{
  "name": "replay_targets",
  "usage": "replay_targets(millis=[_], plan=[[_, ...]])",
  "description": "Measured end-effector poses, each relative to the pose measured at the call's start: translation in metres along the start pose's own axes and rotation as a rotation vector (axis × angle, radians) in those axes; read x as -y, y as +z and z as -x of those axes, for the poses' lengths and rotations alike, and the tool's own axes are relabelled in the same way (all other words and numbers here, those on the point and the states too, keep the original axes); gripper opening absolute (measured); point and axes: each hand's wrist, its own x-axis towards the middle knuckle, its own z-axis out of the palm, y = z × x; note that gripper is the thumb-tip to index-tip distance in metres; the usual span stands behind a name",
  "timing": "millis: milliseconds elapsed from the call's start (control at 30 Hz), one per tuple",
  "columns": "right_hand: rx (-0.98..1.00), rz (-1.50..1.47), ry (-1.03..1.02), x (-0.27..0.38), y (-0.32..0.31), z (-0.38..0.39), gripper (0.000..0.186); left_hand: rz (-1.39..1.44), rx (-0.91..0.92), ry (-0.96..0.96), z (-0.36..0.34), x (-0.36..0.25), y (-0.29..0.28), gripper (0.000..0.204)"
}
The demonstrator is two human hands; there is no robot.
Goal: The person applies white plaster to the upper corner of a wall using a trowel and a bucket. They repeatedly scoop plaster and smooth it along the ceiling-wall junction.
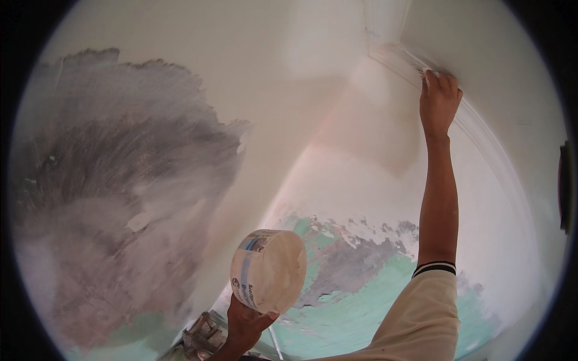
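Observation:
High at the upper right, my right hand (440, 103) is closed on something small and mostly hidden, against the pale moulding (392, 69) at the corner. My right arm stretches up to it in a cream short sleeve with dark trim. Low in the middle, my left hand (245, 325) grips a round white plastic tub (274, 271) from beneath, tilted so that its pale, filled top shows. The tub has a printed label with a blue band.
The left wall (114, 180) has a big rough grey patch over cream paint. The facing wall shows mint-green and grey patches (355, 289) under white filler. A metal object (201, 337) stands low behind my left hand. A dark edged object (565, 186) is at the far right.

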Motion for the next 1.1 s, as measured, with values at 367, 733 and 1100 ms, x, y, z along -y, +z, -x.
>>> replay_targets(millis=[367, 733, 1100], plan=[[-0.067, 0.09, -0.001, 0.0, 0.019, 0.001, 0.017, -0.134, 0.002, 0.001, -0.008, 0.011, -0.005, 0.087], [-0.146, -0.008, 0.045, -0.014, 0.017, 0.008, 0.015, -0.059, -0.027, -0.012, -0.01, 0.028, -0.008, 0.086], [-0.059, 0.122, -0.035, -0.003, 0.022, -0.002, 0.018, -0.092, -0.008, -0.047, -0.014, 0.031, -0.009, 0.087]])
